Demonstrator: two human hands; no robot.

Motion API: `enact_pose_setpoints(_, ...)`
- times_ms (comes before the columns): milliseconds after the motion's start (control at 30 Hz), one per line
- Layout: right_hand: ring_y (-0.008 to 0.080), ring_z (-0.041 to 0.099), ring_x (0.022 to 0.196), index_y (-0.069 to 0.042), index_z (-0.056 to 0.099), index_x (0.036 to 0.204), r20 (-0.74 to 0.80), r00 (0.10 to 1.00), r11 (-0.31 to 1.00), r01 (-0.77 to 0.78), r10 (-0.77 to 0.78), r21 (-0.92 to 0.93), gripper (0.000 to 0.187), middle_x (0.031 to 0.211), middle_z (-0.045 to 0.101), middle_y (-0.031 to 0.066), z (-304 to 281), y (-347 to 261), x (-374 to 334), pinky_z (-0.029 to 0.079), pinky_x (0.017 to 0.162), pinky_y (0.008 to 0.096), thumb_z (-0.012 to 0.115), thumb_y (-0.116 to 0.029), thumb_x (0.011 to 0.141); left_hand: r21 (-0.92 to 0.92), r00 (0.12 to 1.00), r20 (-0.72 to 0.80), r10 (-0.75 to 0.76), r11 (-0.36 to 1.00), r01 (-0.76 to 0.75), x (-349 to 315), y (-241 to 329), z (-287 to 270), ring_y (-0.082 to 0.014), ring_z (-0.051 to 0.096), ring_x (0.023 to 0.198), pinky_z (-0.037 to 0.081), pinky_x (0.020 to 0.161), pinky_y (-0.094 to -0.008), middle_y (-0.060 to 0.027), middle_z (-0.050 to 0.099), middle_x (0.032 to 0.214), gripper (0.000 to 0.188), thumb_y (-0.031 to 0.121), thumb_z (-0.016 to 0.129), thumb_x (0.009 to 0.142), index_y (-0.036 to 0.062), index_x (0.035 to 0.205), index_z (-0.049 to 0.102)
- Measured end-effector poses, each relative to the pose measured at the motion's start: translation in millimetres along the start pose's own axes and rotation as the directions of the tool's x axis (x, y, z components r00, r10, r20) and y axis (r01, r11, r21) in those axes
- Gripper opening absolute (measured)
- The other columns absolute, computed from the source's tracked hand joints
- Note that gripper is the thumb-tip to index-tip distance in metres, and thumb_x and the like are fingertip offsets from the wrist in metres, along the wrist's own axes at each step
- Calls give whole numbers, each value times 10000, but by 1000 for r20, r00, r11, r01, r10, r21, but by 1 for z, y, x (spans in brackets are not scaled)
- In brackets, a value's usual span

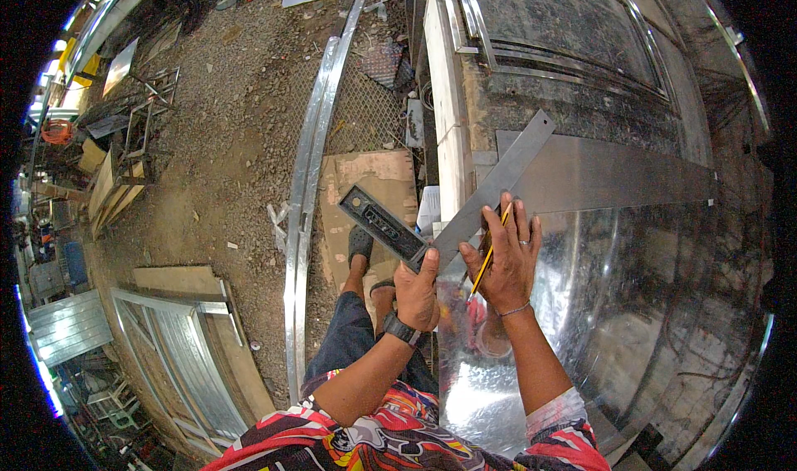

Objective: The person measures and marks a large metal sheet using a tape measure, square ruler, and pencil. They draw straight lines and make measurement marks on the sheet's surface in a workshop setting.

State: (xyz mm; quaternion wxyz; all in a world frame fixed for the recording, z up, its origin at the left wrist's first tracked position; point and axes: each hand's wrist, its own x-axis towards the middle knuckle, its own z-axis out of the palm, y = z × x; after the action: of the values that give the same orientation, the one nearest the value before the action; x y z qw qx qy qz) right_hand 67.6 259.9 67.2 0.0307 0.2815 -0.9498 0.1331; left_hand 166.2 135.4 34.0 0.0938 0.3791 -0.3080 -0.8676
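A try square lies slantwise over the edge of a shiny metal sheet (573,305). Its dark stock (383,226) juts out past the sheet's left edge, and its steel blade (519,151) runs up and right across the sheet. My left hand (418,301) is closed on the square near its corner, thumb uppermost. Over the lower part of the blade, my right hand (510,276) rests with its fingertips at the blade's edge. A yellow-and-black pencil (491,253) is held slanting between the right fingers, its lower end close to the sheet.
Metal strips (581,71) lie on the dark bench top (564,14) beyond the sheet. Long shiny metal profiles (309,164) stretch along my left, beside cardboard (382,172) under my feet. Framed panels (195,355) lie at lower left; wooden frames (124,180) stand farther left on gravel.
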Motion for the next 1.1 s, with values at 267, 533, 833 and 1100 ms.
enact_pose_setpoints(267, 359, 458, 1395, -38, 495, 1437, -207, 964, 917, -75, 167, 392, 612, 1489, 504, 206, 8, 16, -7, 292, 1177, 506, 508, -505, 1041, 60, 1000, 10, -11, 998, 10, 3, -7, -7, -130, 595, 1044, 467, 940, -318, -8, 652, 1140, 367, 255, 751, 967, 43, 1227, 601)
enact_pose_setpoints(533, 119, 644, 844, -24, 662, 1144, 402, 856, 289, -495, 324, 819, 164, 969, 678, 51, -55, -6, 41, 536, 777, 276, 629, -93, 1000, 36, 1000, -2, 9, 999, -9, 1, -5, -4, -128, 601, 1013, 470, 917, -303, -7, 662, 1128, 352, 255, 749, 968, 25, 1201, 619)
enact_pose_setpoints(833, 64, 572, 662, -16, 663, 976, 570, 819, 442, -535, 63, 720, 257, 783, 650, -4, -4, -5, 76, 470, 586, 239, 697, -269, 1003, 125, 997, -52, 52, 991, -45, -1, 1, 2, -130, 610, 987, 478, 900, -305, -17, 675, 1098, 319, 233, 730, 980, 15, 1196, 642)
enact_pose_setpoints(1100, 60, 550, 669, -15, 682, 986, 565, 825, 527, -472, -21, 707, 241, 784, 653, -6, 0, -6, 80, 458, 587, 251, 696, -255, 998, 170, 998, -61, 9, 985, 2, -2, 3, 0, -123, 601, 961, 468, 865, -298, -15, 673, 1075, 283, 219, 726, 982, 21, 1165, 640)
